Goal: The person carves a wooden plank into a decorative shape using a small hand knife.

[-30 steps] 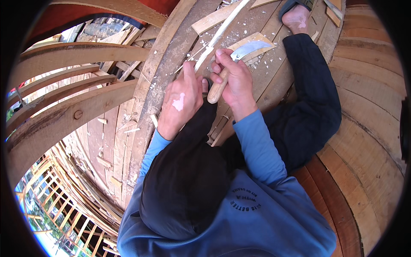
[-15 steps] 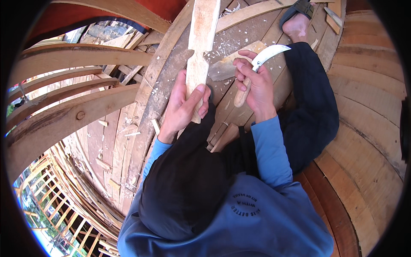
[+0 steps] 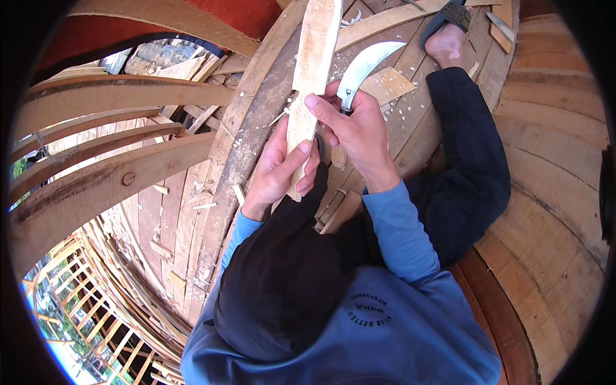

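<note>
A long pale piece of carved wood (image 3: 317, 54) points away from me, with a broad upper part and a narrower, notched handle end. Around that narrow end my left hand (image 3: 274, 172) is closed, its thumb lying on top. My right hand (image 3: 364, 131) holds a knife with a curved, hooked blade (image 3: 367, 67) and a wooden handle, mostly hidden by the hand. The right thumb presses on the wood just below the shoulder of the broad part. The blade stands up to the right of the wood, apart from it.
Curved hull ribs (image 3: 122, 96) rise on the left, and bent planking (image 3: 552, 147) lines the right. Wood shavings and a flat offcut (image 3: 389, 85) lie on the plank floor. My bent leg (image 3: 468, 141) reaches forward, its sandalled foot (image 3: 447, 43) at the upper right.
My right hand has moved left with the knife, and its thumb now touches the wood. The blade has turned more upright. The wood has shifted slightly right and tilted.
</note>
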The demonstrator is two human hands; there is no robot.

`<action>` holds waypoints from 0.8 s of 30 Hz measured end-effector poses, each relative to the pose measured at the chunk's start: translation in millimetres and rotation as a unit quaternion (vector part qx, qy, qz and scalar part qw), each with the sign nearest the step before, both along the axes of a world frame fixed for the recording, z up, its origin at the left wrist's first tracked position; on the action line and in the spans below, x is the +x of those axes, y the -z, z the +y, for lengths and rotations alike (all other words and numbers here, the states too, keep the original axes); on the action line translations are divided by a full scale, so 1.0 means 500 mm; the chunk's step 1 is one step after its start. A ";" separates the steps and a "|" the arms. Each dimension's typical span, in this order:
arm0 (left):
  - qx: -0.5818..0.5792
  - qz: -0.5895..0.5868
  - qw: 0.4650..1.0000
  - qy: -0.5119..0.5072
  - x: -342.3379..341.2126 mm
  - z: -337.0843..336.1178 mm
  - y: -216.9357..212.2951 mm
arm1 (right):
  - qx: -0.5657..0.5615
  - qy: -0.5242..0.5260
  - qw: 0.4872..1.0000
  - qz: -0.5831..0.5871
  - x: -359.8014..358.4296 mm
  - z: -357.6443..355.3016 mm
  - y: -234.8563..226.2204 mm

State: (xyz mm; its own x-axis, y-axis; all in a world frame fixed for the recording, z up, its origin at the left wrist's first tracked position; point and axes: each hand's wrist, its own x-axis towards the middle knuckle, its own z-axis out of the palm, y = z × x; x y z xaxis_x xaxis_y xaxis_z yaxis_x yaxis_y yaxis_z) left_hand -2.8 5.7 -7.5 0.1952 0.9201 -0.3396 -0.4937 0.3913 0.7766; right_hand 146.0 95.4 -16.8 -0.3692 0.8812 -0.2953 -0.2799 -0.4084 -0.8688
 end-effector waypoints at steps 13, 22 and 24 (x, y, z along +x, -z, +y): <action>-0.037 -0.216 0.975 0.042 -0.020 -0.003 0.003 | 0.006 -0.005 1.000 -0.030 0.029 0.012 0.036; 0.010 -0.058 0.998 -0.014 -0.006 -0.007 0.005 | -0.055 0.027 0.998 0.025 0.045 0.006 0.028; 0.013 -0.012 1.000 -0.004 -0.004 -0.004 0.010 | -0.064 0.033 0.996 0.057 0.040 0.006 0.012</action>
State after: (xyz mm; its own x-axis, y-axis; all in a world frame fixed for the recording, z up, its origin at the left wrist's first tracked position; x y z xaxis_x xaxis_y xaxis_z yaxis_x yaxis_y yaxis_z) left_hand -5.0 3.9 -12.4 0.1965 0.9297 -0.3114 -0.5154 0.3682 0.7739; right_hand 165.9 98.4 -22.6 -0.3487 0.8625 -0.3667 -0.4034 -0.4913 -0.7719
